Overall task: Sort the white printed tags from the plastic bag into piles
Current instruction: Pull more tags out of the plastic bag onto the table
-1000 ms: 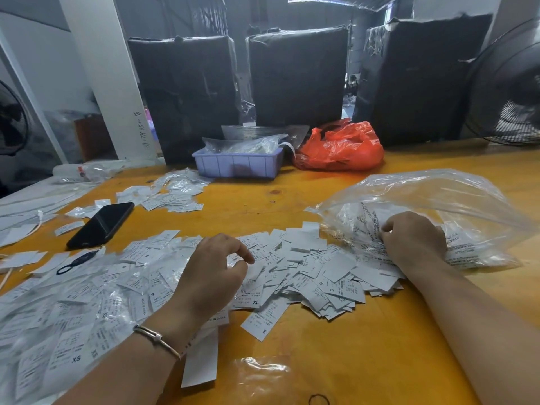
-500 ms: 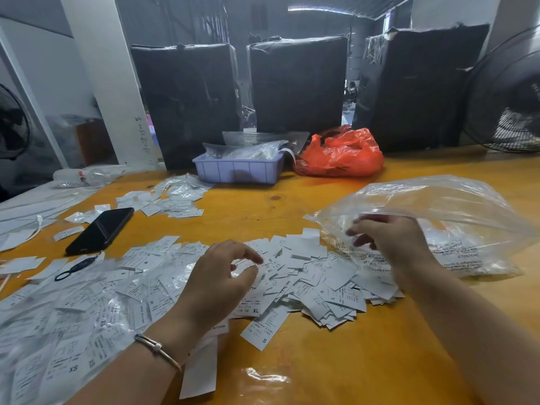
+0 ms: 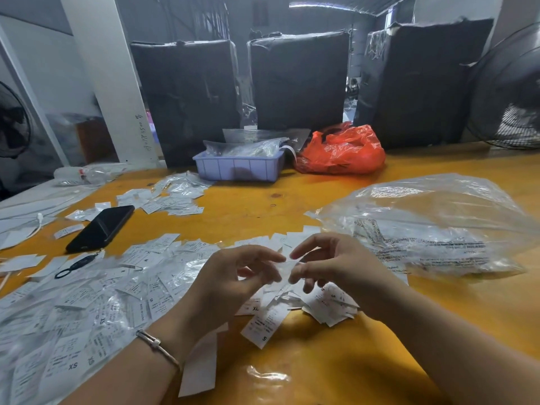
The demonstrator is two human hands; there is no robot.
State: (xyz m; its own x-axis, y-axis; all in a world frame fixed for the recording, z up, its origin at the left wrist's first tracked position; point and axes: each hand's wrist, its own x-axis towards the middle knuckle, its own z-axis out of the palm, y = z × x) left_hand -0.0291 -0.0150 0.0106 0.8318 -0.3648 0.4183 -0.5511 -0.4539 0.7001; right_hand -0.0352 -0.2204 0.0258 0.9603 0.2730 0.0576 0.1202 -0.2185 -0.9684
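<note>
A clear plastic bag [image 3: 438, 223] lies on the right of the yellow table [image 3: 292, 200], with printed tags still inside. Loose white printed tags [image 3: 330, 305] are heaped under my hands, and a wider spread of tags [image 3: 96, 302] covers the left side. My left hand [image 3: 230, 285] and my right hand [image 3: 336, 267] meet above the heap. Between their fingertips they pinch one blurred white tag [image 3: 285, 267]. A smaller pile of tags [image 3: 172, 200] lies farther back on the left.
A black phone [image 3: 100, 228] with a key ring lies left of centre. A lilac tray [image 3: 239, 168] of bagged items and a red plastic bag [image 3: 342, 150] stand at the back. Behind them are black wrapped bundles [image 3: 298, 80]. A fan [image 3: 508, 95] stands at the far right.
My right hand has left the plastic bag's mouth and moved left. My left hand has lifted off the heap. Both now meet and pinch one tag.
</note>
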